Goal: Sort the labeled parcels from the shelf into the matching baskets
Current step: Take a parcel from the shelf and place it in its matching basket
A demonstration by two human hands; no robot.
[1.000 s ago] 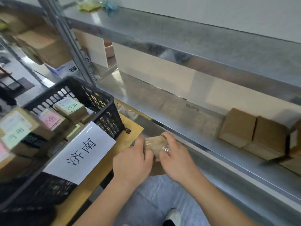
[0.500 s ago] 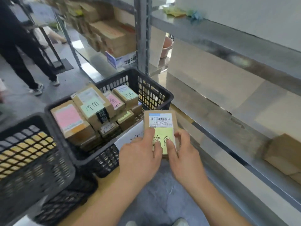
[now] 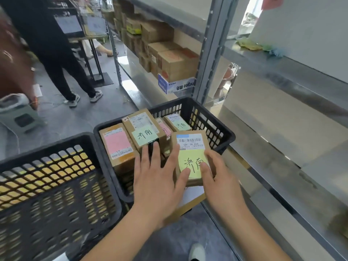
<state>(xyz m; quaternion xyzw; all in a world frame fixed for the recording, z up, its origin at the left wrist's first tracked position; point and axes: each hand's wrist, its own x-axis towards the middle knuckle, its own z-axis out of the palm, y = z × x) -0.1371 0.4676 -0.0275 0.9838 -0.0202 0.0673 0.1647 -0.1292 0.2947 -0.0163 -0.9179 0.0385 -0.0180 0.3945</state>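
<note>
Parcel [image 3: 190,147]: matt brown cardboard, with a white printed paper label and a yellow paper note.
Baskets [image 3: 216,129]: black perforated plastic, faintly glossy.
Shelf [image 3: 282,140]: smooth, reflective sheet metal on dull grey metal uprights.
Cartons [image 3: 175,63]: plain matt cardboard, one with a glossy printed band.
Floor [image 3: 113,110]: smooth grey, slightly shiny.
</note>
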